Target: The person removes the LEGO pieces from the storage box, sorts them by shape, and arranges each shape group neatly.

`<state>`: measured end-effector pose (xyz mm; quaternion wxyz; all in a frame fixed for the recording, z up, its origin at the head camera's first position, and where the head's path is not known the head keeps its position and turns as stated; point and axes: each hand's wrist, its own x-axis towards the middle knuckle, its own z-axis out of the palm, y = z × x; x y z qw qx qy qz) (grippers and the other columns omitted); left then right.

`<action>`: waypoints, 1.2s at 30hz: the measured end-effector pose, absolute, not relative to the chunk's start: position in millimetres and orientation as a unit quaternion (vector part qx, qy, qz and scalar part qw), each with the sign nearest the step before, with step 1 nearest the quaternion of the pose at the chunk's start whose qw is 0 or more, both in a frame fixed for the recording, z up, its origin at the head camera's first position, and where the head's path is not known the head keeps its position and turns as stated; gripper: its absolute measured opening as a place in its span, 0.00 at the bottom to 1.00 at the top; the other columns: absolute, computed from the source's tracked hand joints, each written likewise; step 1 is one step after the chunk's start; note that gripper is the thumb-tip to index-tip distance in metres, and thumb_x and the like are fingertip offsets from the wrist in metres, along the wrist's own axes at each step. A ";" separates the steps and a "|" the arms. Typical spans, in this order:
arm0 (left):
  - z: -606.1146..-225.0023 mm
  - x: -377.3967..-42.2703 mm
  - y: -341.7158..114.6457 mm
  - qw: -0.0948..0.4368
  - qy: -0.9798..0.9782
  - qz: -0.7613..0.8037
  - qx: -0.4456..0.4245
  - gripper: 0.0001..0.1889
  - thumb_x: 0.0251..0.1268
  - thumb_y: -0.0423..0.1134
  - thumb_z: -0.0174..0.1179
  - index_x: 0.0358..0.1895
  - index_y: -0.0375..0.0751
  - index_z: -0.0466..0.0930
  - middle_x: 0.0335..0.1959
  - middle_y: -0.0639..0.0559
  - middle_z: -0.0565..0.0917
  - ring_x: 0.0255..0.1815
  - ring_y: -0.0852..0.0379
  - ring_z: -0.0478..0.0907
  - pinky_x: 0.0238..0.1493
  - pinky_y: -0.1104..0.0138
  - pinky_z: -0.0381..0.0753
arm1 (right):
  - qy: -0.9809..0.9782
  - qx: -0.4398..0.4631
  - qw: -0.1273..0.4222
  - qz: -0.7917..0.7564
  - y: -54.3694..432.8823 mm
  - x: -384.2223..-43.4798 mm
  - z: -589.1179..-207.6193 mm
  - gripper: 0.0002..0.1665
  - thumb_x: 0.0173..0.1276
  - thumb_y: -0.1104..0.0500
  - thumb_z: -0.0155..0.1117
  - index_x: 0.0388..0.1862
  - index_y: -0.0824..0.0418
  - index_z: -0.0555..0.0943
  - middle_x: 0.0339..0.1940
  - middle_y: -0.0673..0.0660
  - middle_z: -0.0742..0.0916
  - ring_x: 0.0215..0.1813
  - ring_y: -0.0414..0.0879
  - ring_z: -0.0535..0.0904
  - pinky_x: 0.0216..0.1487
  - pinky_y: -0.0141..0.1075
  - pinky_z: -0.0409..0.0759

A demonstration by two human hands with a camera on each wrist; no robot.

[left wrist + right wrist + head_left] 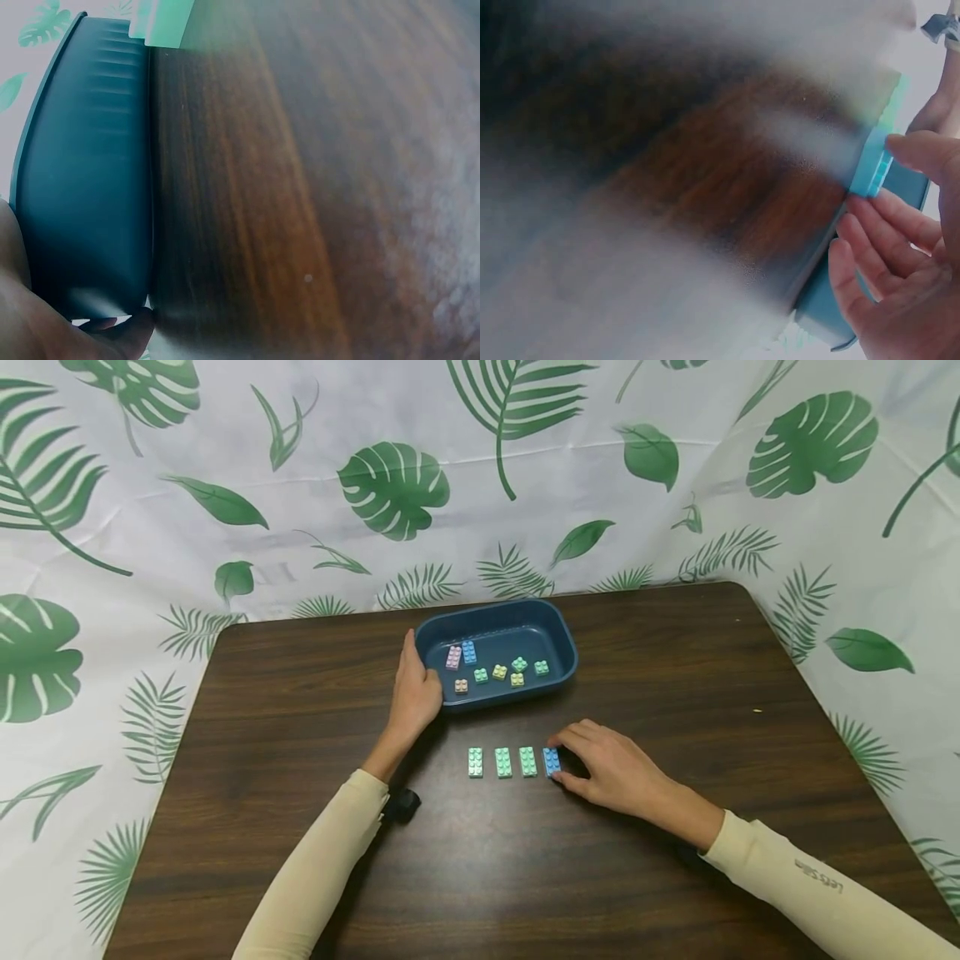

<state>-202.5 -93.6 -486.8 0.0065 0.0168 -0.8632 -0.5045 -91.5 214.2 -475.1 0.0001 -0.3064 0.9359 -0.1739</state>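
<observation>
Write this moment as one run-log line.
left hand: grips navy tray | right hand: pinches blue studded brick | row: three green studded bricks

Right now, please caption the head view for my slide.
Left hand grips a tray; right hand pinches a blue brick beside three green bricks.

The head view is evenly lit; a soft glare is spread across the near middle of the counter (495, 852); the cloth backdrop (480, 527) is washed pale; the left wrist view is blurred and speckled with shine at right; the right wrist view is veiled by whitish haze.
</observation>
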 end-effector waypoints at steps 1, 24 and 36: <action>-487.3 -202.8 -93.6 0.006 -0.863 -0.504 0.018 0.39 0.78 0.30 0.41 0.88 0.38 0.38 0.90 0.40 0.44 0.90 0.46 0.44 0.88 0.49 0.49 | 0.936 -0.306 0.001 -0.172 214.1 -91.3 -475.3 0.26 0.66 0.46 0.78 0.60 0.53 0.85 0.54 0.48 0.89 0.56 0.42 0.83 0.56 0.43 0.86; -485.0 -201.4 -96.1 -0.003 -0.868 -0.497 0.013 0.40 0.77 0.30 0.41 0.88 0.38 0.36 0.90 0.41 0.43 0.90 0.46 0.43 0.88 0.50 0.49 | 0.933 -0.315 -0.040 -0.170 197.3 -104.7 -416.9 0.50 0.69 0.37 0.73 0.84 0.50 0.65 0.77 0.56 0.76 0.73 0.54 0.78 0.60 0.52 0.86; -484.3 -201.8 -95.1 -0.008 -0.869 -0.494 0.020 0.40 0.77 0.30 0.42 0.88 0.37 0.36 0.90 0.40 0.43 0.90 0.45 0.44 0.88 0.50 0.48 | 0.928 -0.309 -0.014 -0.209 164.5 -148.0 -368.4 0.47 0.72 0.37 0.69 0.84 0.47 0.65 0.82 0.55 0.72 0.78 0.55 0.73 0.62 0.55 0.85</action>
